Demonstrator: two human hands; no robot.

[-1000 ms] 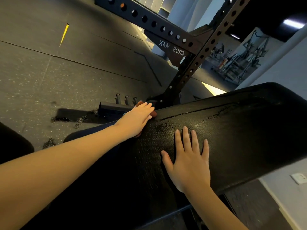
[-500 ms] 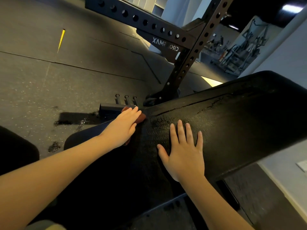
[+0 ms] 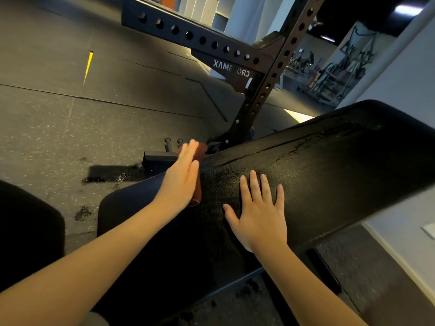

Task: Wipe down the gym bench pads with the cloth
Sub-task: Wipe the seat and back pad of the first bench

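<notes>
The cloth (image 3: 202,149), reddish-brown, is found at the near left side edge of the inclined bench pad (image 3: 341,165). It is pressed against that edge by the left hand (image 3: 181,182), whose fingers are held straight and close together; only the cloth's tip beyond the fingertips and a strip beside the palm are exposed. The right hand (image 3: 259,215) is laid flat on the top face of the pad with fingers spread wide and nothing held; it is judged to be used as a brace. A glossy, damp-looking sheen is noted on the textured surface between the two hands, so this lower zone is judged to have been treated. The step in hand is assessed as the wiping of the pad's side edge. The upper and far stretch of the pad, where a cracked seam (image 3: 294,147) is visible, appears dull, and no sign of wiping can be confirmed there. A dark rounded form (image 3: 131,208) beneath the left forearm cannot be identified as a second pad. Wet marks are recorded on the floor (image 3: 103,178). The task is judged partly done, with most of the pad surface left.
</notes>
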